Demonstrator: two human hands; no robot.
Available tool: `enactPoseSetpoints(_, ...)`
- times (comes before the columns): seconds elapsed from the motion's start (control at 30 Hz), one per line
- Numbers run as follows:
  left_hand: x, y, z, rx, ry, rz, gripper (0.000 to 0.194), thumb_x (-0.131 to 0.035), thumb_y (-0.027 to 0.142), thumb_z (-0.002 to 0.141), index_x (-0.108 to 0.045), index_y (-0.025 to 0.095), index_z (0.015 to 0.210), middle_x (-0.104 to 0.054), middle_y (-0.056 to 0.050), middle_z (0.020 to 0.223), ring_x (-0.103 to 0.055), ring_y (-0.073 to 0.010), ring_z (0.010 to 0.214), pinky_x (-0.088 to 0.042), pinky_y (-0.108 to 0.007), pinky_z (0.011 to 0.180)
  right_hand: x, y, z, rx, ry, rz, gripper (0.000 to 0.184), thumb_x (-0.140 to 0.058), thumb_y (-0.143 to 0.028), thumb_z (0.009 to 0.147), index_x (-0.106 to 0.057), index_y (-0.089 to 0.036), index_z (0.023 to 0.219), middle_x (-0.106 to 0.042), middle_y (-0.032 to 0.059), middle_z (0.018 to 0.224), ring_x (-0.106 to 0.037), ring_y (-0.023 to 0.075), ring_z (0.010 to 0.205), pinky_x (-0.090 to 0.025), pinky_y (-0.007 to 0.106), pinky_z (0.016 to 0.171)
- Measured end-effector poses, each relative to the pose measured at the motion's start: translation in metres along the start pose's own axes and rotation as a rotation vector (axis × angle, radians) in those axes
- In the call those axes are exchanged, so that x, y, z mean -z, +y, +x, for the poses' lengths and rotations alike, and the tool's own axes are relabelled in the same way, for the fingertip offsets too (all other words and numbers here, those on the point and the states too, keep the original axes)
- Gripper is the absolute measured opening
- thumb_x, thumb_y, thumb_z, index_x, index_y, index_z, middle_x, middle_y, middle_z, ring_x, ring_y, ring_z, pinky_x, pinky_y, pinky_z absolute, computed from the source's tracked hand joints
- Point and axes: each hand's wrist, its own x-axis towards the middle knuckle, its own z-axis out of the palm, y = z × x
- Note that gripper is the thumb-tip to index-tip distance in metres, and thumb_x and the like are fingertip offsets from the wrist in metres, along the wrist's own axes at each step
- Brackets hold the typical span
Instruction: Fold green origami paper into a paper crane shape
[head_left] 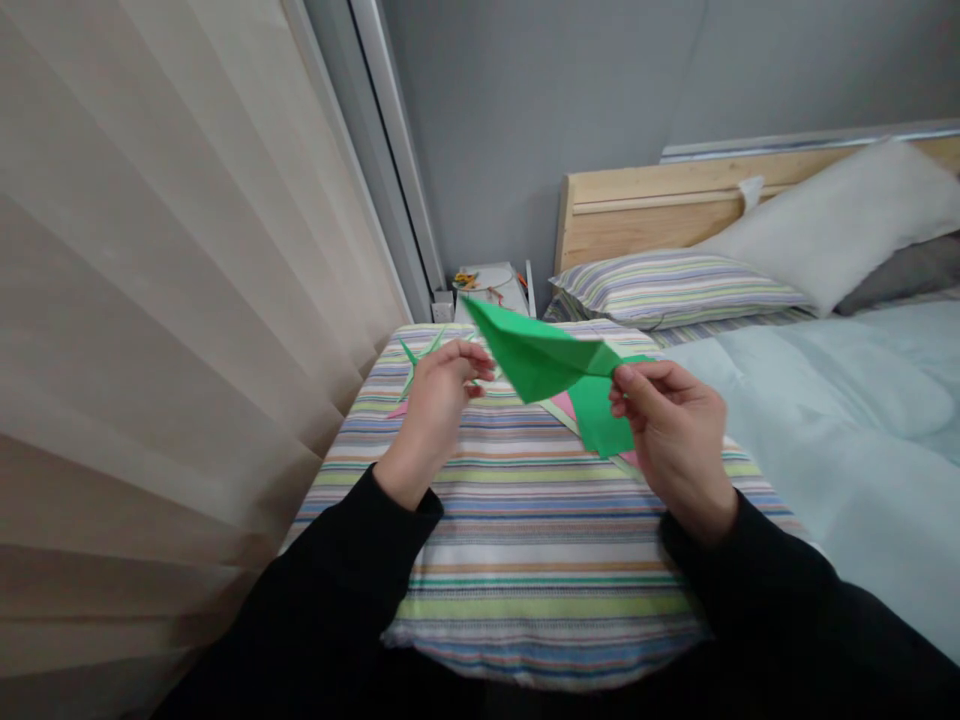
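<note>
Held up above the table is a piece of folded green paper (536, 350), with a pointed end toward the upper left and a narrow end at the right. My right hand (675, 435) pinches that narrow end between thumb and fingers. Left of the folded paper, my left hand (441, 405) is raised with loosely curled fingers apart and nothing visible in them. Behind the left hand lies a spiky green paper shape (409, 358), partly hidden. Flat green paper (604, 425) lies beneath the folded piece, over pink and pale green sheets, and is partly covered by my right hand.
A striped cloth covers the table (547, 540). A pleated curtain (187, 250) hangs close on the left. At the right is a bed with a pale blue cover (862, 400) and pillows. A small white stand (499, 280) with assorted items is behind the table.
</note>
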Motion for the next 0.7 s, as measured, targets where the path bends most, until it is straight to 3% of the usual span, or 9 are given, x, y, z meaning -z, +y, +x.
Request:
enactPoseSetpoints(0.03, 0.000, -0.001, 0.000, 0.044, 0.006, 0.013, 0.013, -0.058, 0.006, 0.065, -0.063, 0.017, 0.061, -0.062, -0.001, 0.062, -0.055, -0.0119, 0.058, -0.039, -0.022, 0.054, 0.000, 0.000, 0.001, 0.044, 0.092, -0.015, 0.014, -0.088, -0.024, 0.072, -0.076, -0.019, 0.074, -0.069, -0.0023, 0.060, -0.061, 0.0072, 0.050, -0.049, 0.016, 0.047)
enactPoseSetpoints(0.1, -0.004, -0.003, -0.006, 0.141, -0.166, 0.092, 0.013, -0.057, 0.007, 0.063, -0.061, 0.016, 0.054, -0.058, -0.001, 0.057, -0.050, -0.0101, 0.051, -0.037, -0.022, 0.051, -0.001, 0.000, 0.001, 0.130, 0.162, -0.070, 0.012, -0.087, -0.023, 0.073, -0.077, -0.020, 0.077, -0.071, -0.0019, 0.063, -0.064, 0.0097, 0.053, -0.052, 0.019, 0.049)
enactPoseSetpoints(0.17, -0.014, -0.006, -0.017, 0.250, -0.458, 0.168, 0.007, -0.065, 0.012, 0.067, -0.071, 0.014, 0.063, -0.063, -0.004, 0.060, -0.057, -0.0128, 0.056, -0.043, -0.025, 0.054, -0.004, -0.002, -0.004, 0.236, 0.104, -0.179, 0.008, -0.085, -0.021, 0.075, -0.078, -0.021, 0.079, -0.073, -0.0007, 0.070, -0.066, 0.0123, 0.057, -0.055, 0.023, 0.051)
enactPoseSetpoints(0.2, -0.019, -0.008, -0.022, 0.255, -0.535, 0.134, 0.007, -0.071, 0.016, 0.070, -0.076, 0.014, 0.074, -0.070, -0.006, 0.072, -0.062, -0.0152, 0.064, -0.047, -0.027, 0.059, -0.005, -0.003, -0.008, 0.287, 0.042, -0.230, 0.006, -0.083, -0.020, 0.077, -0.078, -0.022, 0.079, -0.074, 0.0000, 0.074, -0.067, 0.0133, 0.060, -0.056, 0.025, 0.053)
enactPoseSetpoints(0.27, -0.030, -0.013, -0.031, 0.177, -0.526, 0.004, 0.020, -0.079, 0.026, 0.074, -0.079, 0.018, 0.092, -0.075, -0.008, 0.097, -0.066, -0.0185, 0.083, -0.052, -0.030, 0.071, -0.008, -0.004, -0.015, 0.352, -0.091, -0.318, 0.007, -0.080, -0.017, 0.080, -0.079, -0.023, 0.081, -0.075, 0.0010, 0.080, -0.069, 0.0156, 0.069, -0.058, 0.028, 0.058)
enactPoseSetpoints(0.33, -0.036, -0.018, -0.034, 0.129, -0.461, -0.130, 0.022, -0.084, 0.032, 0.073, -0.079, 0.020, 0.090, -0.076, -0.007, 0.101, -0.066, -0.0195, 0.091, -0.052, -0.030, 0.078, -0.009, -0.004, -0.020, 0.348, -0.180, -0.359, 0.009, -0.078, -0.015, 0.081, -0.079, -0.024, 0.083, -0.076, 0.0015, 0.083, -0.070, 0.0169, 0.072, -0.059, 0.030, 0.061)
enactPoseSetpoints(0.43, -0.037, -0.024, -0.034, 0.185, -0.431, -0.295, 0.028, -0.087, 0.035, 0.072, -0.080, 0.021, 0.095, -0.075, -0.006, 0.111, -0.065, -0.0196, 0.098, -0.051, -0.030, 0.082, -0.011, -0.002, -0.022, 0.230, -0.231, -0.295, 0.006, -0.079, -0.018, 0.081, -0.079, -0.023, 0.081, -0.077, 0.0009, 0.079, -0.070, 0.0162, 0.067, -0.061, 0.030, 0.061)
enactPoseSetpoints(0.57, -0.037, -0.027, -0.032, 0.264, -0.432, -0.454, 0.027, -0.089, 0.036, 0.071, -0.081, 0.020, 0.091, -0.076, -0.006, 0.111, -0.065, -0.0172, 0.096, -0.051, -0.028, 0.080, -0.012, -0.001, -0.019, 0.015, -0.276, -0.146, 0.005, -0.083, -0.022, 0.077, -0.079, -0.022, 0.075, -0.077, 0.0004, 0.072, -0.072, 0.0159, 0.061, -0.063, 0.029, 0.063)
enactPoseSetpoints(0.7, -0.042, -0.028, -0.033, 0.256, -0.369, -0.474, 0.024, -0.090, 0.034, 0.070, -0.081, 0.017, 0.085, -0.078, -0.006, 0.103, -0.066, -0.0176, 0.094, -0.050, -0.028, 0.078, -0.014, -0.002, -0.017, -0.055, -0.265, -0.094, 0.008, -0.085, -0.026, 0.075, -0.079, -0.021, 0.072, -0.077, 0.0009, 0.072, -0.072, 0.0152, 0.062, -0.063, 0.029, 0.065)
